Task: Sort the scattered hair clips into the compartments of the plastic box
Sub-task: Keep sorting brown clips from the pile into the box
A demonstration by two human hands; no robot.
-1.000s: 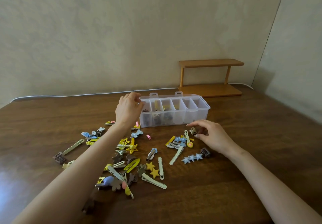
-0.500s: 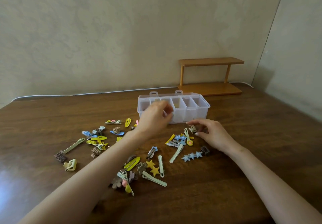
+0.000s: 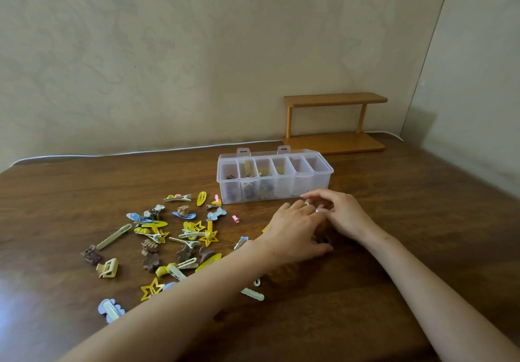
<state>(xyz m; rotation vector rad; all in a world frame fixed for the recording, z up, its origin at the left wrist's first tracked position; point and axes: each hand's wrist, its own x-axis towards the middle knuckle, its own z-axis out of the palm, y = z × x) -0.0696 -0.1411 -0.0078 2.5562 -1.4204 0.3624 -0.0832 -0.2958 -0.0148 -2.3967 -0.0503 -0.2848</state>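
The dark brown wooden desk (image 3: 422, 221) meets the wall at its far edge, where a thin white cable (image 3: 140, 153) runs along the join. Bare wood lies open to the right of the arms and at the far left. The clear plastic six-compartment box (image 3: 274, 190) stands lid-open near the back, with clips showing in its left three compartments. An orange-brown two-tier wooden shelf (image 3: 334, 143) stands just behind it. The scattered coloured hair clips (image 3: 208, 238) spread across the desk left of the box and under the left forearm. The left hand (image 3: 292, 232) lies palm down in front of the box, its fingers (image 3: 305, 212) stretched forward and its thumb on the desk. The right hand (image 3: 342, 214) faces it with bent fingers (image 3: 323, 202). A small pale clip (image 3: 307, 203) peeks out where the fingertips meet; whether either hand pinches it is unclear.
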